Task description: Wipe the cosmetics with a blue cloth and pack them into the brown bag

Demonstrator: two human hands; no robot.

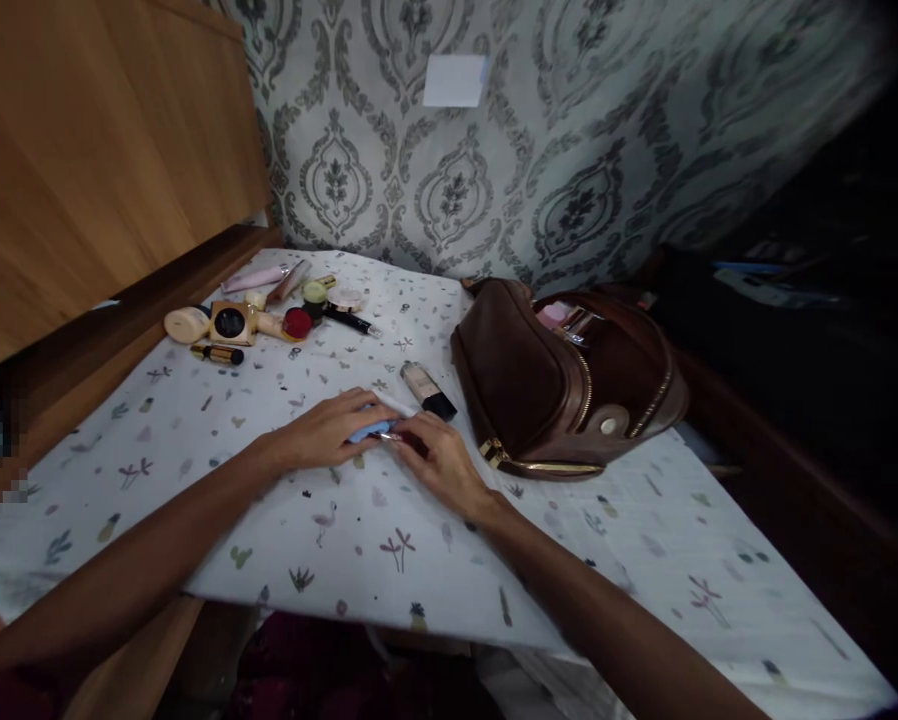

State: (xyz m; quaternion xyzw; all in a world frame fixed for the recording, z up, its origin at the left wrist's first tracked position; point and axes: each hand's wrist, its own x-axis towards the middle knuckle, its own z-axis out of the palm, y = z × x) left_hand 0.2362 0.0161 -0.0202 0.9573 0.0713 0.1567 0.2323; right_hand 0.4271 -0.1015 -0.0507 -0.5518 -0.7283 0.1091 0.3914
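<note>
My left hand (344, 428) is closed over a light blue cloth (370, 431) near the middle of the table. Against it, my right hand (443, 462) pinches a small slim item (389, 437) with a shiny silver part, its far end inside the cloth. Fingers cover most of that item, so its kind is hidden. Just behind my right hand lies a foundation bottle (426, 388) with a black cap, on its side. To the right stands a brown leather bag (528, 370), unzipped, with a few things showing inside.
Several cosmetics lie at the back left: a pink tube (258, 278), a red-lidded jar (297, 323), a black pencil-like stick (351, 320) and a dark gold-banded tube (218, 354). A printed white cloth (329, 560) covers the table. Wooden furniture (111, 150) borders the left; patterned wallpaper (374, 140) stands behind.
</note>
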